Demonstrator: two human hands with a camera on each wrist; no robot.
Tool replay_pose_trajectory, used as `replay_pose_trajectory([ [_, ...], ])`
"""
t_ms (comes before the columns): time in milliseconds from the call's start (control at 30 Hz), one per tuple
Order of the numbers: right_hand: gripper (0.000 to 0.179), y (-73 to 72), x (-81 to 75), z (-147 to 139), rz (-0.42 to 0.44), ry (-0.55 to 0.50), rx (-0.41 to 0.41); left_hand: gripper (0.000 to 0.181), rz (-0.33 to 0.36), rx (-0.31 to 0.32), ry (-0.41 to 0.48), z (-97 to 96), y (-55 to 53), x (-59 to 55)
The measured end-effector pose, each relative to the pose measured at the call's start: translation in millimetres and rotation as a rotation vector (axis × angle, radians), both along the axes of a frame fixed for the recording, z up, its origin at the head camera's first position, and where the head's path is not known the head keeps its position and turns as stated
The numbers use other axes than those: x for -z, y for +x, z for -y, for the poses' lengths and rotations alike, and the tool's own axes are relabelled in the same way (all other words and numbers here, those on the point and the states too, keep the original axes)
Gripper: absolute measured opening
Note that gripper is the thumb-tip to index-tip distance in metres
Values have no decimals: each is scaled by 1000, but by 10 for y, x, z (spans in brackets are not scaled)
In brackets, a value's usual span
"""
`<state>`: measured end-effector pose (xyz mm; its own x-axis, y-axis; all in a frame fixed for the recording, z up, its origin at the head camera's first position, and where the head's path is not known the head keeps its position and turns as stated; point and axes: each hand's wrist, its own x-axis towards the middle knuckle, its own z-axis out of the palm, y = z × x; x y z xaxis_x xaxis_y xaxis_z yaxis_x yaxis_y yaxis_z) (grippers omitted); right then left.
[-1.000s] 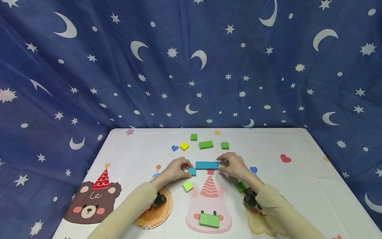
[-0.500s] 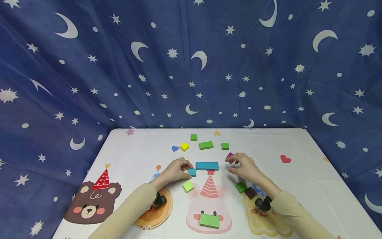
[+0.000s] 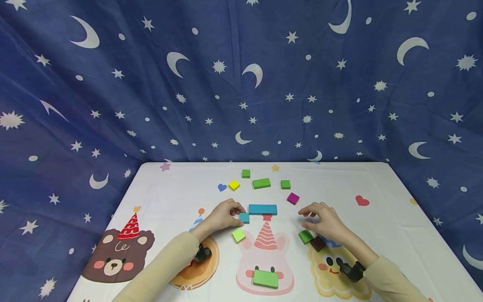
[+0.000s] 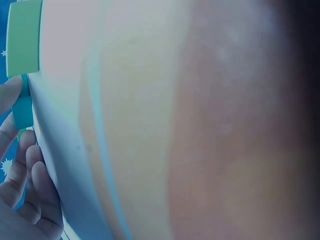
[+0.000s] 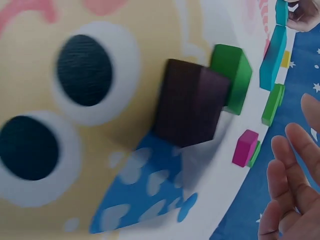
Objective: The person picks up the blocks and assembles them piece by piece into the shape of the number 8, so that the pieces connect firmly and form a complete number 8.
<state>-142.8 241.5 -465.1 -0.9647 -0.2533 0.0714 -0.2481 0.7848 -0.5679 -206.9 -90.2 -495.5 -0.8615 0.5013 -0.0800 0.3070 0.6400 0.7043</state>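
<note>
My left hand [image 3: 223, 214] pinches a small blue block [image 3: 244, 218] between thumb and fingers, at the left end of a long blue block [image 3: 263, 209] on the table. In the left wrist view the thumb and a finger lie on either side of that small block [image 4: 22, 112]. My right hand [image 3: 325, 219] holds nothing; its fingers are apart and loosely bent, over the table right of the long blue block. Just below it are a green block [image 3: 306, 236] and a dark brown block [image 3: 318, 243], side by side. A magenta block [image 3: 293, 198] lies beyond its fingertips.
Farther back lie a yellow block [image 3: 234, 185], a green bar [image 3: 261, 183] and two small green blocks [image 3: 246, 173]. A lime block [image 3: 238, 235] is near my left hand, and a light green bar [image 3: 266, 279] lies near the front. A starry blue curtain [image 3: 241, 84] borders the table.
My right hand has let go of the long blue block's right end and drawn away to the right and nearer, uncovering the magenta and brown blocks. My left hand has stayed in place.
</note>
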Motion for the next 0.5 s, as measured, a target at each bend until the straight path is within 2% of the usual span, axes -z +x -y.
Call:
replay_pose_trajectory([
  [300, 28, 142, 58, -134, -2, -6, -37, 29, -6, 3, 0, 1, 0, 11],
  [500, 31, 199, 83, -163, 71, -27, -23, 30, -8, 15, 1, 5, -2, 22],
])
